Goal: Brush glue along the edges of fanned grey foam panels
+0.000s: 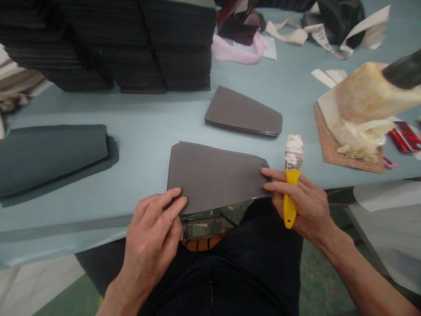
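Observation:
A thin stack of dark grey trapezoid sheets [213, 175] lies at the near edge of the pale blue table [144, 127]. My left hand [153, 232] pinches the stack's near left corner, fingers on top. My right hand [304, 204] grips a yellow-handled brush [291, 184] with a glue-caked white head pointing up, while its fingertips rest on the stack's right edge.
A second small grey stack [245, 113] lies further back. Tall black piles [131, 44] stand at the far left, a folded dark sheet [49, 158] at left. A glue-smeared board and container [358, 114] sit at right, with paper strips [315, 33] and pink scraps [237, 48] behind.

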### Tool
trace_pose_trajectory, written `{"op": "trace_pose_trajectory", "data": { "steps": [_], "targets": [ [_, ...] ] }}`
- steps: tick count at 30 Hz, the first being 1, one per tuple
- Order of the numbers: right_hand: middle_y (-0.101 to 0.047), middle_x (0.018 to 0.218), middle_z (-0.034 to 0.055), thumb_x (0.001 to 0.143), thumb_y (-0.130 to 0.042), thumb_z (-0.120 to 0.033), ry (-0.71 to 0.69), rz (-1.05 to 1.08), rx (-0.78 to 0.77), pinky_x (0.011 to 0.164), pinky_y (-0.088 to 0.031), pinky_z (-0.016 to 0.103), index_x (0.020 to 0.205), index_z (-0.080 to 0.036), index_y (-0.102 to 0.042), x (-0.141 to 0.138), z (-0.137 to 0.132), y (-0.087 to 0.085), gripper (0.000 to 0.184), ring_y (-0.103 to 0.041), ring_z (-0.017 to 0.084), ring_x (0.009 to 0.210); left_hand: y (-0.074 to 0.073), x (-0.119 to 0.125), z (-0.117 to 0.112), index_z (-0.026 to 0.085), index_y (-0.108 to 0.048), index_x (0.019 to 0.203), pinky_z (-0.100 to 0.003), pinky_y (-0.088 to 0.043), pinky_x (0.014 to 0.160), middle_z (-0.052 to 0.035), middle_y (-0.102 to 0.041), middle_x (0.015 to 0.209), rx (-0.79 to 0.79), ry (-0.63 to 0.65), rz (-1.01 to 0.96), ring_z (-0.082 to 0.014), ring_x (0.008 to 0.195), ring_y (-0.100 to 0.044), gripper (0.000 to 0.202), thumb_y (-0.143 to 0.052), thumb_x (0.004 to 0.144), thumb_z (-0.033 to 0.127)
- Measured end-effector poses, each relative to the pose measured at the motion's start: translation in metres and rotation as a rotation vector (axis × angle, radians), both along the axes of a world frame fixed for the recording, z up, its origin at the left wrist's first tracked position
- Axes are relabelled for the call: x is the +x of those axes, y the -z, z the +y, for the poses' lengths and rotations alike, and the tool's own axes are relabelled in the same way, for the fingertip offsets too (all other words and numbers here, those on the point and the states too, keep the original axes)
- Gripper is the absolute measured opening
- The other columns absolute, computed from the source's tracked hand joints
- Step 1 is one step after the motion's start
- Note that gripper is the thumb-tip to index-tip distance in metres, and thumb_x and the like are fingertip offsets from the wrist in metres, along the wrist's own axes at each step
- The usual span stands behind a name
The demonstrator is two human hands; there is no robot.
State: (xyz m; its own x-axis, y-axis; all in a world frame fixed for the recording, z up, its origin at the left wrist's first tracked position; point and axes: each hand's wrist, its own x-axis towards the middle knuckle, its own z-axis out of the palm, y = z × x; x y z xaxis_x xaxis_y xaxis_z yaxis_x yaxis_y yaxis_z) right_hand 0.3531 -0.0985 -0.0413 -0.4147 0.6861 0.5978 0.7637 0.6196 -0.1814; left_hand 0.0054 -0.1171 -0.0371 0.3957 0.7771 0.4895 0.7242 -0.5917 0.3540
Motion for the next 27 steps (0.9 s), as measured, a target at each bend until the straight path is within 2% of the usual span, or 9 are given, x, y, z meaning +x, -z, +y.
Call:
{"op": "trace_pose_trajectory", "data": {
  "steps": [4, 9, 15, 19, 23, 27],
  "targets": [
    [-0.082, 0.128, 0.0198, 0.094, -0.065, 0.001, -0.006, -0.001, 0.0, 0.085, -0.07, 0.041, 0.112, -0.018, -0.07, -0.001, -0.001, 0.003, 0.026, -0.085, 0.027, 0.103, 0.0, 0.0, -0.001, 0.013, -0.07, 0.13, -0.041, -0.058, 0.107, -0.0157, -0.075, 0.133, 0.015, -0.016, -0.053, -0.0245, 0.119, -0.07, 0.04, -0.066, 0.095, -0.007],
    [-0.082, 0.127, 0.0185, 0.095, -0.062, 0.003, 0.008, -0.015, -0.016, 0.089, -0.07, 0.041, 0.111, -0.018, -0.069, -0.003, -0.003, 0.001, 0.028, -0.085, 0.026, 0.106, -0.002, 0.002, 0.0, 0.014, -0.07, 0.13, -0.035, -0.057, 0.11, -0.0133, -0.075, 0.133, 0.02, -0.03, -0.095, -0.0205, 0.123, -0.07, 0.037, -0.064, 0.098, -0.005],
    [-0.082, 0.126, 0.0223, 0.094, -0.064, 0.002, -0.008, -0.019, -0.041, 0.087, -0.07, 0.044, 0.111, -0.016, -0.068, -0.002, -0.003, -0.001, 0.025, -0.085, 0.029, 0.103, -0.013, 0.01, 0.004, 0.013, -0.07, 0.128, -0.027, -0.054, 0.115, -0.0117, -0.074, 0.133, 0.026, -0.023, -0.162, -0.0148, 0.124, -0.071, 0.035, -0.061, 0.1, -0.005],
    [-0.082, 0.126, 0.022, 0.095, -0.066, -0.005, -0.02, 0.011, -0.093, 0.091, -0.07, 0.047, 0.112, -0.017, -0.068, 0.0, -0.003, -0.004, 0.021, -0.084, 0.03, 0.106, -0.02, 0.021, 0.01, 0.013, -0.069, 0.127, -0.023, -0.053, 0.117, -0.0117, -0.074, 0.133, 0.026, -0.004, -0.228, -0.0129, 0.127, -0.07, 0.032, -0.059, 0.101, -0.003],
    [-0.082, 0.124, 0.0224, 0.099, -0.065, -0.017, -0.012, -0.025, -0.118, 0.086, -0.07, 0.046, 0.113, -0.017, -0.066, 0.002, -0.005, -0.008, 0.014, -0.083, 0.031, 0.105, -0.031, 0.038, 0.016, 0.013, -0.068, 0.126, -0.025, -0.056, 0.114, -0.0121, -0.074, 0.132, 0.035, 0.016, -0.292, -0.0145, 0.125, -0.072, 0.032, -0.057, 0.101, -0.003],
    [-0.083, 0.121, 0.0228, 0.1, -0.066, -0.023, 0.006, -0.05, -0.102, 0.084, -0.07, 0.043, 0.114, -0.017, -0.065, 0.001, -0.007, -0.009, 0.015, -0.084, 0.031, 0.103, -0.048, 0.056, 0.023, 0.015, -0.068, 0.12, -0.034, -0.064, 0.099, -0.0113, -0.077, 0.126, 0.056, 0.041, -0.298, -0.0207, 0.112, -0.075, 0.027, -0.053, 0.103, 0.001]
  ]
}}
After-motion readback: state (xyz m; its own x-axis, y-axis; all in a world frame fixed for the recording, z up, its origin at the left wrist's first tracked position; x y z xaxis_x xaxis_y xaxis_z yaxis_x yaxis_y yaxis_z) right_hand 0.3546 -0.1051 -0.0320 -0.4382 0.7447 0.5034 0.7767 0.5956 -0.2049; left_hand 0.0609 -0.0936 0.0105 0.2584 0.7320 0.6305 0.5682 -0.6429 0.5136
